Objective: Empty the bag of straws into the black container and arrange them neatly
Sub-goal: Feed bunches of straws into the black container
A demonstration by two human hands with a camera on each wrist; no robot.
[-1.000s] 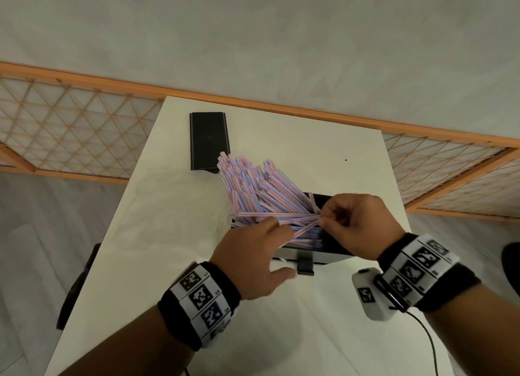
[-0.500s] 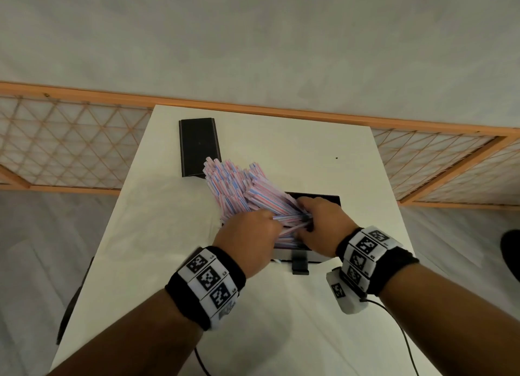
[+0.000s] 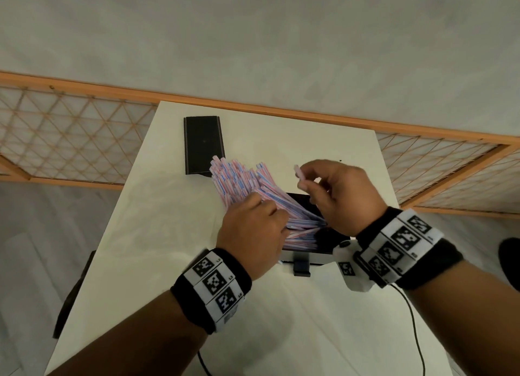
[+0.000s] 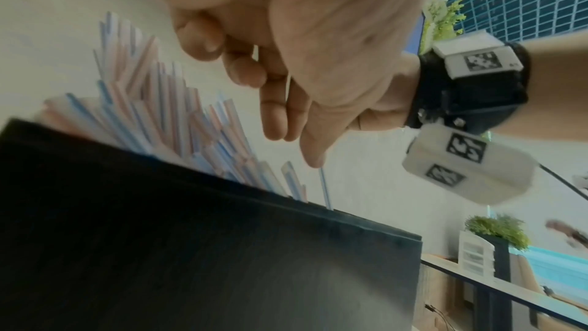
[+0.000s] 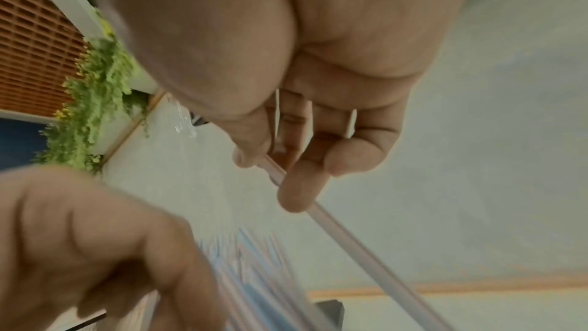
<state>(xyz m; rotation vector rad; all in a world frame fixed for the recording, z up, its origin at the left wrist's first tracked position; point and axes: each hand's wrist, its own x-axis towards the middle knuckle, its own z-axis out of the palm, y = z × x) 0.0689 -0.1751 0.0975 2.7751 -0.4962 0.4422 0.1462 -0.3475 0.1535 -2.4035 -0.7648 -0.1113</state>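
Note:
A fan of pink, blue and white straws (image 3: 239, 181) stands leaning left in the black container (image 3: 327, 236) at the table's middle. My left hand (image 3: 257, 223) lies over the near part of the bundle, fingers curled round the straws (image 5: 254, 261). Above the container's right half, my right hand (image 3: 302, 183) is raised and pinches a single straw (image 3: 297, 173) between thumb and fingers. The right wrist view shows that straw (image 5: 334, 223) running down from the fingertips. In the left wrist view its lower end (image 4: 324, 185) reaches the container's rim (image 4: 318, 208).
A flat black lid (image 3: 204, 145) lies behind the straws at the back left of the white table (image 3: 281, 319). A black clip (image 3: 301, 267) sits at the container's front. A cable (image 3: 416, 319) trails from my right wrist. A wooden lattice rail (image 3: 70, 139) runs beyond the table.
My right hand has come up out of the bundle with a single straw pinched in it. My left hand has stayed on the straws.

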